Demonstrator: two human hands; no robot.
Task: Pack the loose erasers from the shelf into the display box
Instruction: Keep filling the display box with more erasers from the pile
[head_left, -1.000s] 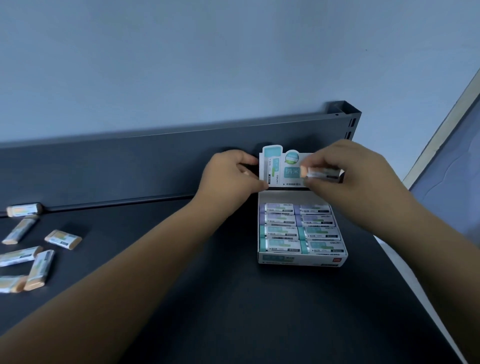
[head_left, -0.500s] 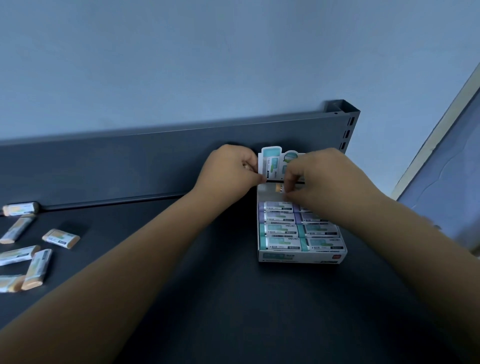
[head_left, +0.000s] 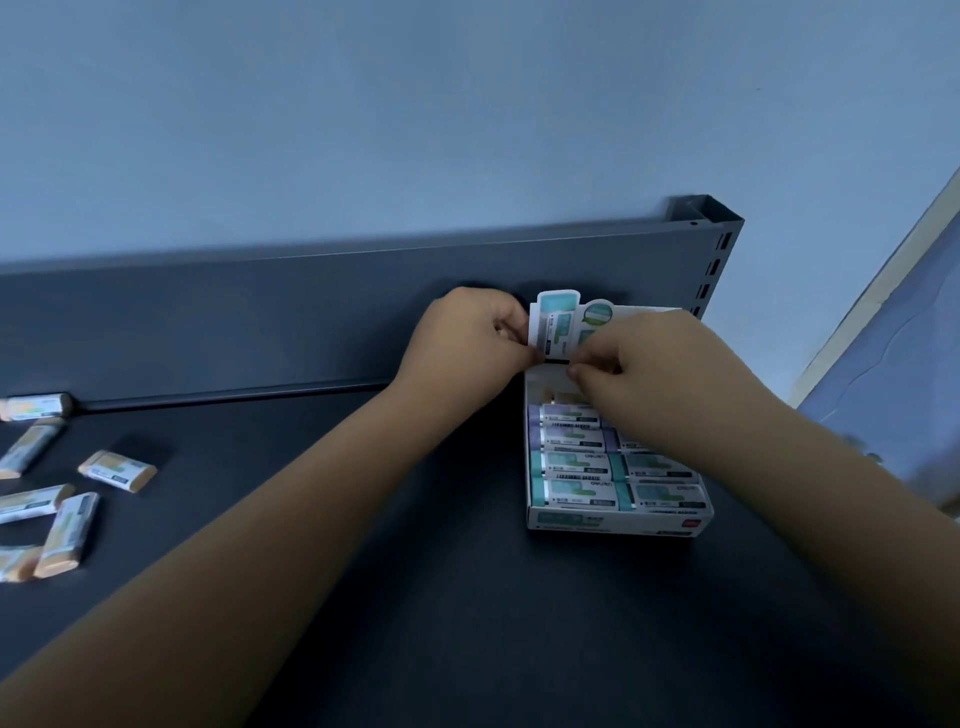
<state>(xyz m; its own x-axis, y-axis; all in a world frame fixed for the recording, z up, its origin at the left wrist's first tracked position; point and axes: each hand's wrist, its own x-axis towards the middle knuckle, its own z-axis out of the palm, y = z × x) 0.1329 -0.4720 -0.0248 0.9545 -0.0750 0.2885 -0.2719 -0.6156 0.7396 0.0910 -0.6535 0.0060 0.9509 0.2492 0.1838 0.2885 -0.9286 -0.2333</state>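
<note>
Grey metal shelf (head_left: 415, 597), dark in tone, carries all items under inspection. Your display box (head_left: 618, 522) sits flat on it toward the right end, close to the back panel (head_left: 260, 322), with its printed front wall facing you.

Box contents: wrapped packed erasers (head_left: 571, 465) lie in 2 columns. In the left column 4 rows show, 2 purple behind 2 teal. Your right forearm hides part of the right column. At the very back of the box an orange-tinted eraser (head_left: 563, 399) shows in part under your right hand; I cannot tell whether it is fully seated.

Header flap (head_left: 553, 325) stands upright at the rear of the box.

Left hand (head_left: 467, 338): fingers curled, thumb and fingers pinching the left edge of the flap.

Right hand (head_left: 660, 364): positioned over the back of the box, fingers curled tight, fingertips (head_left: 576, 371) at the base of the flap. From this view I cannot tell whether they grip anything.

Your 6 loose erasers (head_left: 117, 470) lie at the far left of the shelf, well apart from the box, orange ends showing. 1 rests against the foot of the back panel; the others lie scattered at differing angles nearer you, 2 of them cut by the frame edge.

Pale blue wall (head_left: 415, 130) rises behind the shelf. A slotted upright post (head_left: 719, 260) stands at the right rear corner.
</note>
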